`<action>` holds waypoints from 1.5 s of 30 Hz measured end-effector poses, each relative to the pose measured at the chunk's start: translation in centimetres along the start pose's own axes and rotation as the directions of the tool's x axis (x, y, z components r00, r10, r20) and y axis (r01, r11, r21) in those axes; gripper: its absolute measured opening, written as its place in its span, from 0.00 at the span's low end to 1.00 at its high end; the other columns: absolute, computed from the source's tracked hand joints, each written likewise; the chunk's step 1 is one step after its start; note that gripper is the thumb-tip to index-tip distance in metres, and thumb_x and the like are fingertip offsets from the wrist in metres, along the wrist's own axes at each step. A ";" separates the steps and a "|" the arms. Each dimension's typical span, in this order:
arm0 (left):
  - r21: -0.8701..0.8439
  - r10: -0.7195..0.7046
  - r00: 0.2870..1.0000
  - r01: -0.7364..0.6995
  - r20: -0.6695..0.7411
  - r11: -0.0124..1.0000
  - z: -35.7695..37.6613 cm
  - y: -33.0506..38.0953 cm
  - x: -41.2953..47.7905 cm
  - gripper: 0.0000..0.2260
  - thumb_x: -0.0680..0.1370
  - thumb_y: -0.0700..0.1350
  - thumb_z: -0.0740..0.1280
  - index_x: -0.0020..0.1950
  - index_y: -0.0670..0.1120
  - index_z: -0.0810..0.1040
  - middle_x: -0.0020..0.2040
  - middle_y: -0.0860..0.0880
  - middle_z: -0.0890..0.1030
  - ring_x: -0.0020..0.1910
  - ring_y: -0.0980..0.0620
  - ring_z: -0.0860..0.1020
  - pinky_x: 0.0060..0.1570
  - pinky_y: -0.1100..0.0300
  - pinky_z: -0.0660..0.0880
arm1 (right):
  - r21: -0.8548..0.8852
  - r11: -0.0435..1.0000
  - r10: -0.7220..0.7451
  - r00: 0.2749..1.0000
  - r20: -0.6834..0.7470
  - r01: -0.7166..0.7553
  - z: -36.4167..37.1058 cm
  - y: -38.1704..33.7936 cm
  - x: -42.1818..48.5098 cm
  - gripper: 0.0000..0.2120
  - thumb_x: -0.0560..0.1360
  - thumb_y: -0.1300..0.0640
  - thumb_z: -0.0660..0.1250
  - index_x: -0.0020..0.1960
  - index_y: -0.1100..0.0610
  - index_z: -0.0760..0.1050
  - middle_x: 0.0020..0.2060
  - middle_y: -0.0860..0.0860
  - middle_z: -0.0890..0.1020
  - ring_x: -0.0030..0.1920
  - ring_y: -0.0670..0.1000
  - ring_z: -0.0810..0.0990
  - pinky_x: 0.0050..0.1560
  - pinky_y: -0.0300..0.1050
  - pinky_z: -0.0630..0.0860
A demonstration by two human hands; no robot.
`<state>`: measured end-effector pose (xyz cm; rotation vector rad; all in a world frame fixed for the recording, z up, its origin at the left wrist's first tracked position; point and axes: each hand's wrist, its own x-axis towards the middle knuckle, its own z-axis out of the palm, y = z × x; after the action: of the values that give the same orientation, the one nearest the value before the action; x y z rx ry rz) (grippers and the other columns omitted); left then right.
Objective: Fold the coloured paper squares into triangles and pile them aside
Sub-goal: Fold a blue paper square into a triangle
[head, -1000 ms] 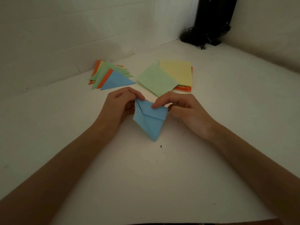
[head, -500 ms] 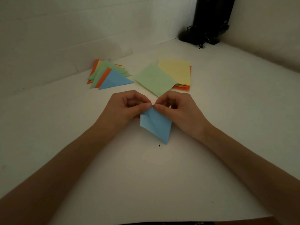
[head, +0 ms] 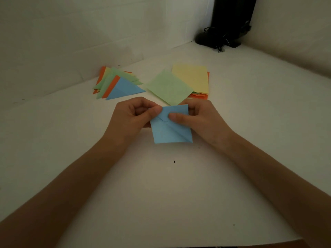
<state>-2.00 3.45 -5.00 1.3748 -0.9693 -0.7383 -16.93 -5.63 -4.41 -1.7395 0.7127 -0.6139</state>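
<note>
A blue paper square [head: 168, 133], partly folded, is held just above the white table [head: 161, 194] in the middle. My left hand [head: 132, 119] pinches its upper left corner between thumb and fingers. My right hand [head: 198, 120] pinches its upper right part, thumb on top near a small folded flap. A diagonal crease runs down to the lower right corner. Behind, a stack of unfolded squares [head: 193, 79] has a yellow sheet on top and a green sheet [head: 168, 87] lying askew. At the back left sits a pile of folded triangles [head: 116, 85], blue on top.
White walls close the table in at the back and right. A black stand with cables [head: 227, 33] fills the far corner. A small dark speck [head: 174, 161] lies on the table near my forearms.
The blue paper has turned from a downward-pointing kite shape to a squarer shape with its lower edge level. My hands moved apart, each keeping a pinch on an upper corner.
</note>
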 end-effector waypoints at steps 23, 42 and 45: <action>0.097 0.052 0.973 -0.075 0.223 0.992 -0.8 0.3 -0.2 0.07 0.68 0.44 0.70 0.45 0.47 0.78 0.35 0.55 0.83 0.36 0.60 0.81 0.34 0.70 0.73 | 0.018 0.997 -0.082 0.990 0.117 0.080 -0.9 -0.3 -0.1 0.08 0.77 0.66 0.63 0.44 0.56 0.79 0.31 0.46 0.81 0.33 0.43 0.80 0.36 0.33 0.74; 0.259 0.035 0.982 -0.084 0.186 0.962 -0.2 0.1 -0.4 0.08 0.78 0.42 0.65 0.39 0.44 0.74 0.25 0.50 0.78 0.23 0.56 0.71 0.29 0.70 0.67 | -0.165 0.976 -0.141 0.990 0.004 0.139 -0.6 0.3 0.0 0.09 0.78 0.58 0.64 0.41 0.62 0.75 0.25 0.45 0.77 0.29 0.42 0.75 0.34 0.38 0.70; 0.355 0.024 0.995 -0.057 0.095 0.933 -0.3 -0.2 -0.3 0.10 0.79 0.44 0.65 0.38 0.43 0.74 0.25 0.51 0.78 0.24 0.56 0.71 0.31 0.67 0.68 | -0.216 0.973 -0.094 0.994 -0.064 0.078 -0.6 0.6 0.3 0.04 0.75 0.57 0.68 0.43 0.52 0.74 0.27 0.46 0.75 0.28 0.41 0.73 0.33 0.35 0.70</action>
<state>-1.86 3.86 -5.21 1.6412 -1.2445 -0.6150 -17.29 -6.39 -4.82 -1.9622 0.7817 -0.6843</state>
